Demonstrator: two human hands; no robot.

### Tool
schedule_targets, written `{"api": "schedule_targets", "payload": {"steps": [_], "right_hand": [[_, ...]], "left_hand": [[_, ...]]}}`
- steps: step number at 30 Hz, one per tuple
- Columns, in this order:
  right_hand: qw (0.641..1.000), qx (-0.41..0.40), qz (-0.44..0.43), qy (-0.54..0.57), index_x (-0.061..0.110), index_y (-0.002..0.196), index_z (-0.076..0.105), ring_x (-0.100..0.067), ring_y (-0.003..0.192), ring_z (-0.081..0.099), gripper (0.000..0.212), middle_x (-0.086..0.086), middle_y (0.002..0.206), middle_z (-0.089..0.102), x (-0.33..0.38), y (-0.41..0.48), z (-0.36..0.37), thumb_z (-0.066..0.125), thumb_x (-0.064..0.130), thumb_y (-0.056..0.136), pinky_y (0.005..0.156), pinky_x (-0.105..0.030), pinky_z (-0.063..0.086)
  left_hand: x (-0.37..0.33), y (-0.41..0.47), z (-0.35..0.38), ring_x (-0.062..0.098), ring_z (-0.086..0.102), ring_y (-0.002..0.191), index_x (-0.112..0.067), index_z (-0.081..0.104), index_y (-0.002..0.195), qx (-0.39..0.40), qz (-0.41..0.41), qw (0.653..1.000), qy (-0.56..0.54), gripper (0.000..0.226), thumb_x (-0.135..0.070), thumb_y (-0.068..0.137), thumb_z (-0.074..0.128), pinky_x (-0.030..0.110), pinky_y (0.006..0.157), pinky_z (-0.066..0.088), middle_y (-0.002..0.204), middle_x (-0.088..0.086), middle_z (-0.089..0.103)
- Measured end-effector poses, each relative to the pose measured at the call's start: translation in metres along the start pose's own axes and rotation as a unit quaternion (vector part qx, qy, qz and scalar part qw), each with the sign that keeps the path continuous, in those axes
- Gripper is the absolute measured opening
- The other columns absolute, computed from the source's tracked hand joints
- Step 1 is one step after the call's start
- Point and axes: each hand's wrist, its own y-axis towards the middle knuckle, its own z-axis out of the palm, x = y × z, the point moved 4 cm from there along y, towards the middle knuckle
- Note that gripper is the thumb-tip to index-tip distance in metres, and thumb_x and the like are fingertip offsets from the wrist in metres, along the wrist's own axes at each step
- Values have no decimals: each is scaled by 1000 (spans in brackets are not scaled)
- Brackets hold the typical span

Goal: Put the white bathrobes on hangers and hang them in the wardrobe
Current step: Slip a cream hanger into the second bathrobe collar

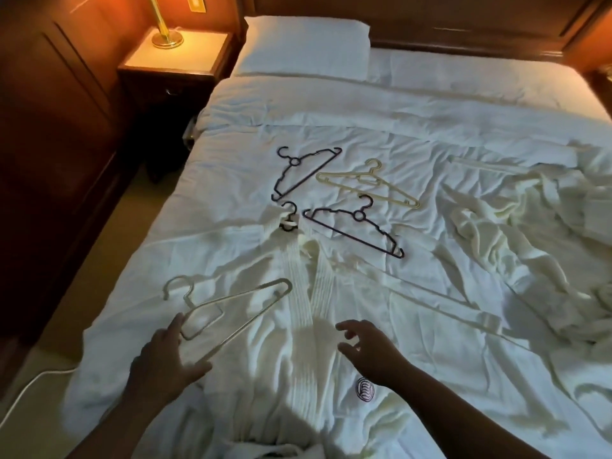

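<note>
A white bathrobe (298, 326) lies flat on the bed, collar pointing away from me, with a dark logo on its chest. The hook of a dark hanger (288, 210) sticks out at its collar. A pale hanger (238, 306) lies on the robe's left shoulder. My left hand (162, 356) is spread, and its finger and thumb touch this hanger's near corner. Over the robe's front hovers my right hand (367, 349), its fingers loosely bent and holding nothing. A second white robe (536, 233) lies crumpled at the right.
Two loose dark hangers (303, 170) (357, 226) and a cream hanger (367, 182) lie mid-bed. A pillow (304, 44) sits at the headboard. A nightstand (175, 61) with a brass lamp stands at left. A white cable (29, 389) runs along the floor.
</note>
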Motion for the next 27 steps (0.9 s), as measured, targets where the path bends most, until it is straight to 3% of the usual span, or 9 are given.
{"api": "schedule_targets", "payload": {"steps": [4, 7, 11, 15, 20, 27], "right_hand": [[999, 20, 44, -13, 27, 131, 60, 0, 88, 54, 38, 8, 108, 58, -15, 5, 33, 64, 34, 94, 78, -12, 38], [997, 37, 75, -1, 25, 132, 59, -5, 98, 58, 38, 6, 111, 62, -18, 8, 55, 63, 34, 95, 76, -13, 38], [989, 34, 123, 75, 26, 139, 50, -10, 96, 63, 46, 2, 112, 63, -15, 9, 80, 63, 34, 95, 78, -18, 48], [984, 40, 148, 96, 28, 142, 44, -11, 95, 63, 51, 3, 109, 62, -17, 16, 86, 63, 34, 95, 83, -24, 51], [987, 64, 142, 46, 22, 144, 42, -15, 90, 64, 53, -1, 100, 68, -24, 52, 68, 62, 31, 95, 81, -24, 50], [988, 71, 127, -42, 21, 150, 35, -19, 95, 58, 62, -13, 121, 61, -36, 140, 44, 62, 32, 94, 91, -34, 49]], "left_hand": [[20, -5, 5, 28, 62, 100, -27, 33, 150, 10, 12, 998, 66, 114, -74, 55, 73, 41, 76, 49, 114, 4, 59], [24, 1, 8, 30, 60, 105, -25, 28, 153, 20, 23, 996, 89, 119, -72, 54, 75, 43, 80, 49, 121, 3, 57], [20, 17, 2, 34, 55, 117, -22, 22, 156, 22, 41, 996, 77, 119, -68, 60, 75, 46, 90, 48, 137, 8, 52], [5, 43, 0, 33, 55, 116, -20, 16, 157, 24, 73, 994, 82, 117, -60, 64, 75, 44, 86, 52, 136, 10, 51], [-23, 73, 8, 32, 54, 114, -13, 13, 157, 32, 92, 990, 102, 115, -49, 68, 76, 42, 85, 53, 137, 12, 47], [-49, 112, 18, 32, 54, 117, -14, 6, 158, 54, 99, 986, 122, 116, -45, 71, 76, 44, 86, 53, 136, 10, 44]]}}
